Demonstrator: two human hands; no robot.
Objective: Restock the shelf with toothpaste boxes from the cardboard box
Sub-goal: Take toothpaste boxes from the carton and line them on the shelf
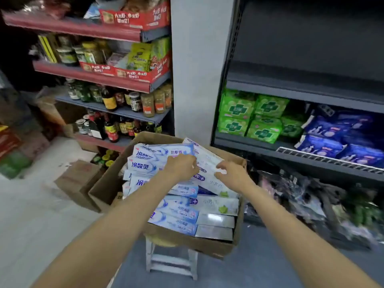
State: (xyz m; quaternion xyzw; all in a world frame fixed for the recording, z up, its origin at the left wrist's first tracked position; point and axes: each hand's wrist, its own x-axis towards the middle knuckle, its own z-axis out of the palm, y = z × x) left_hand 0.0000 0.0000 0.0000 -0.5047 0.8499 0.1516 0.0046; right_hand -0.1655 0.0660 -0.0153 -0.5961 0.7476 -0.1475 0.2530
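Note:
An open cardboard box (158, 138) stands on a small stool, filled with several white and blue toothpaste boxes (176, 213). My left hand (180, 165) reaches in with its fingers curled over the near end of a blue toothpaste box (164, 151) at the top of the pile. My right hand (232, 173) pinches a long white toothpaste box (209, 179) that lies slanted over the others. The dark shelf unit (291, 88) stands to the right, its upper level bare.
Green packs (249, 115) and blue packs (336, 138) fill the dark unit's middle level. Dark bags (311, 196) lie below. At left, red shelves (93, 75) hold jars and bottles. A closed carton (79, 177) sits on the floor. The white stool (172, 260) carries the box.

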